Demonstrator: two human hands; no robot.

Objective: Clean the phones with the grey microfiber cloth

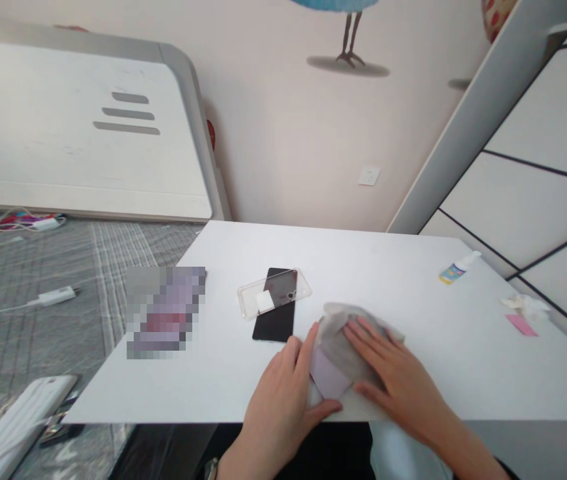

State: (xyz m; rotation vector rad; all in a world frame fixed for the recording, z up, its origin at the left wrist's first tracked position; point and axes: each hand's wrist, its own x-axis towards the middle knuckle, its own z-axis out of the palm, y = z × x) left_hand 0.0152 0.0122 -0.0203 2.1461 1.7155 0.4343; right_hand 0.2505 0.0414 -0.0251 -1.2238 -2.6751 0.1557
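Left hand: the left hand (278,387) holds the side of a pale purple, flat, smooth slab (330,375), with the thumb by the near edge and the pointing finger along the other side, a small gap between them.
Right hand: the right hand (393,370) lies flat on a thin, crumpled grey cloth (333,311), long fingers close together, thumb apart.
Purple slab: it is on the white, flat-topped table (388,260) near the front edge, partly under the cloth.
Beside it: a clear plastic case (248,295) lies across a flat black rectangle (273,327).
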